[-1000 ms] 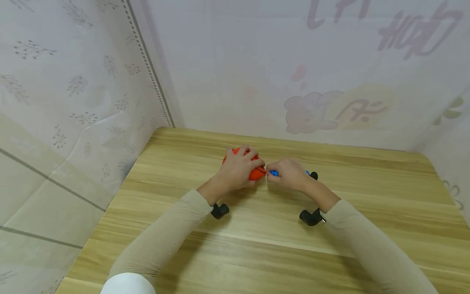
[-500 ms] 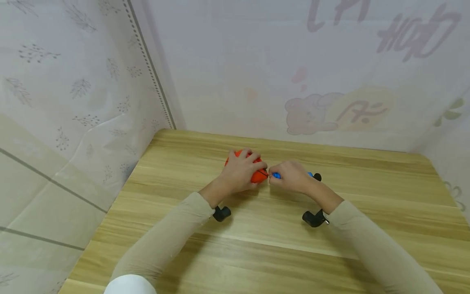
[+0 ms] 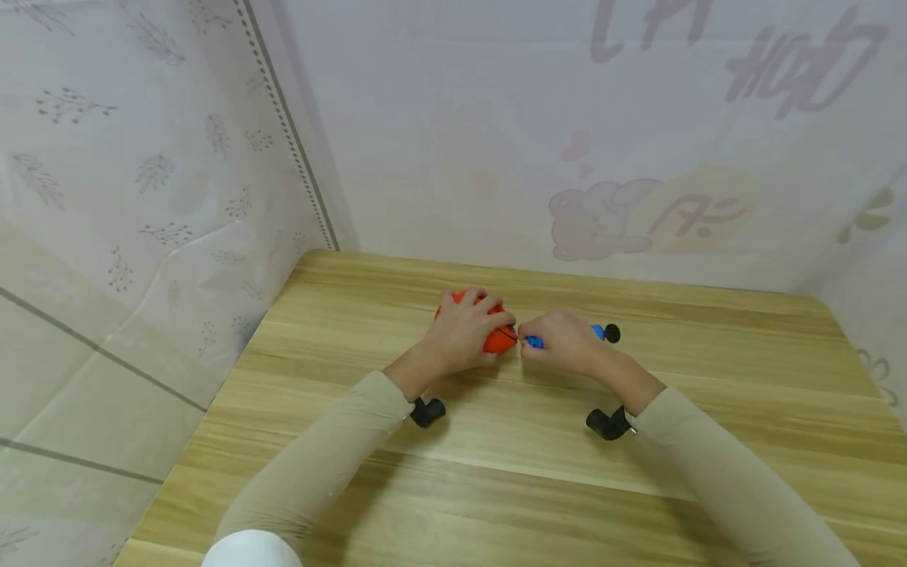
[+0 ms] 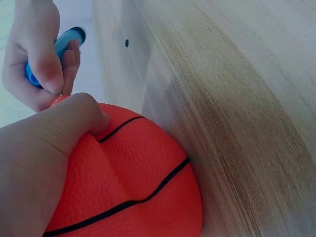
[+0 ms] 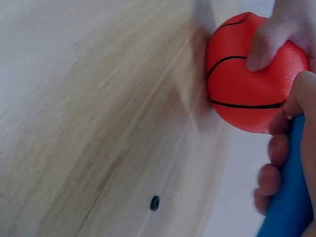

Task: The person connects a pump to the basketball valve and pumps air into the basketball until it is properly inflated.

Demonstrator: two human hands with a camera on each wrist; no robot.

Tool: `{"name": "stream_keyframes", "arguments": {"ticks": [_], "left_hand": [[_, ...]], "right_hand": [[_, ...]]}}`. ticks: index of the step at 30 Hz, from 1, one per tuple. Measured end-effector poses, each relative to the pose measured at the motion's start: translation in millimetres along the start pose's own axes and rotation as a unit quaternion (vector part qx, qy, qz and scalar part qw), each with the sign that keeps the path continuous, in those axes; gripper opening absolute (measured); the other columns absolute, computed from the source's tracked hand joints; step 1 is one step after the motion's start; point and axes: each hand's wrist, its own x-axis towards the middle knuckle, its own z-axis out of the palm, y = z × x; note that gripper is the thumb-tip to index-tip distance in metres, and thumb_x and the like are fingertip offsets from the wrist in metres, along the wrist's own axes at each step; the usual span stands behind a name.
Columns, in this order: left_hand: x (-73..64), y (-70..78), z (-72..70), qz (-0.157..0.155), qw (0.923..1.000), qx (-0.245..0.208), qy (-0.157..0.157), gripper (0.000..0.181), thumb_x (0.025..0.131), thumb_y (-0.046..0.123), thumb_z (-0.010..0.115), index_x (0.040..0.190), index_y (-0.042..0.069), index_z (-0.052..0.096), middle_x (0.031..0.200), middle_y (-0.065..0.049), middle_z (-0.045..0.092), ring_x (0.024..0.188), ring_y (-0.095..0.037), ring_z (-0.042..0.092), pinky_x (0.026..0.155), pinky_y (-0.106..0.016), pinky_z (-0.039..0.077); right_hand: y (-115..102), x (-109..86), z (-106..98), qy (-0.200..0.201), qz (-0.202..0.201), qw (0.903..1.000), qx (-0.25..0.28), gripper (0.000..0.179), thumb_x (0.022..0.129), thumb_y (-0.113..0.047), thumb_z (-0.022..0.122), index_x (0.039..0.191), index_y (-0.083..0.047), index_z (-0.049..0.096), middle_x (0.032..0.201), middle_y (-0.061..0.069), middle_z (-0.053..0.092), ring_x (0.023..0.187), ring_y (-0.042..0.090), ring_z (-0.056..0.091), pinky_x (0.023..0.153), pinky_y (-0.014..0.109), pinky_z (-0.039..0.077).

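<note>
An orange-red toy basketball (image 3: 501, 340) with black lines rests on the wooden table. My left hand (image 3: 462, 327) grips it from above, and in the left wrist view its surface is dented near the thumb. Just right of the ball, my right hand (image 3: 563, 339) holds a blue ball pump (image 5: 289, 197), fingers curled round its tube. The pump's black end (image 3: 612, 333) sticks out on the far side of that hand. A thin metal needle (image 4: 60, 93) shows between the right fingertips and the ball; its tip is hidden.
A small black ring-like piece (image 5: 155, 203) lies on the table (image 3: 453, 504) near the hands. Black angled mounts (image 3: 428, 412) hang below both wrists. Printed fabric walls (image 3: 439, 142) stand behind the table and along its left side.
The pump's black end has shifted slightly right, then away from me, and more blue shows beside it. Both hands keep their hold; the ball stays in place.
</note>
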Motion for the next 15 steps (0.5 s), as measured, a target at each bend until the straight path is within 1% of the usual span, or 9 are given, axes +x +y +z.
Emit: {"name": "stream_keyframes", "arguments": {"ticks": [2, 5, 8, 10, 12, 15], "left_hand": [[0.2, -0.3, 0.5, -0.003, 1.0000, 0.000, -0.004, 0.048, 0.089, 0.053, 0.071, 0.132, 0.036, 0.062, 0.138, 0.001, 0.054, 0.127, -0.026, 0.044, 0.089, -0.058, 0.044], [0.4, -0.7, 1.1, -0.006, 0.9999, -0.001, -0.009, 0.048, 0.090, 0.054, 0.070, 0.133, 0.036, 0.062, 0.138, 0.001, 0.054, 0.127, -0.026, 0.044, 0.089, -0.057, 0.044], [0.2, -1.0, 1.2, -0.009, 0.9999, 0.000, -0.013, 0.048, 0.089, 0.053, 0.071, 0.133, 0.036, 0.062, 0.138, 0.001, 0.054, 0.127, -0.026, 0.043, 0.089, -0.056, 0.045], [0.1, -1.0, 1.2, -0.010, 0.9999, -0.001, -0.014, 0.048, 0.089, 0.053, 0.071, 0.133, 0.036, 0.062, 0.137, 0.002, 0.054, 0.127, -0.026, 0.043, 0.089, -0.056, 0.044], [-0.2, -0.8, 0.9, -0.009, 0.9998, -0.001, -0.015, 0.048, 0.089, 0.053, 0.072, 0.133, 0.036, 0.062, 0.137, 0.002, 0.054, 0.127, -0.026, 0.043, 0.090, -0.057, 0.044], [-0.1, -0.3, 1.8, -0.006, 0.9999, 0.000, -0.012, 0.048, 0.088, 0.052, 0.072, 0.133, 0.037, 0.061, 0.137, 0.002, 0.054, 0.128, -0.026, 0.043, 0.090, -0.057, 0.044]], "right_hand": [[-1.0, -1.1, 0.6, 0.020, -0.022, 0.9989, -0.037, 0.025, 0.088, -0.016, 0.063, 0.068, -0.023, 0.050, 0.059, -0.014, 0.034, 0.050, 0.004, 0.031, 0.048, 0.023, 0.021], [-1.4, -2.1, 2.3, 0.046, -0.054, 0.9940, -0.083, 0.026, 0.087, -0.015, 0.064, 0.067, -0.021, 0.048, 0.059, -0.013, 0.035, 0.048, 0.003, 0.030, 0.047, 0.022, 0.020], [-1.1, -2.4, 4.3, 0.062, -0.080, 0.9872, -0.123, 0.025, 0.087, -0.015, 0.064, 0.068, -0.019, 0.049, 0.058, -0.012, 0.035, 0.048, 0.004, 0.031, 0.046, 0.021, 0.020], [-1.0, -2.3, 5.0, 0.068, -0.089, 0.9834, -0.143, 0.024, 0.087, -0.015, 0.064, 0.068, -0.019, 0.050, 0.058, -0.011, 0.036, 0.047, 0.004, 0.032, 0.045, 0.021, 0.020], [-1.5, -2.2, 4.7, 0.066, -0.086, 0.9838, -0.143, 0.024, 0.087, -0.016, 0.064, 0.067, -0.019, 0.050, 0.057, -0.012, 0.036, 0.047, 0.004, 0.032, 0.045, 0.021, 0.020], [-2.8, -2.0, 3.1, 0.052, -0.063, 0.9910, -0.107, 0.024, 0.086, -0.017, 0.063, 0.066, -0.020, 0.050, 0.056, -0.013, 0.035, 0.046, 0.003, 0.031, 0.045, 0.021, 0.020]]}}
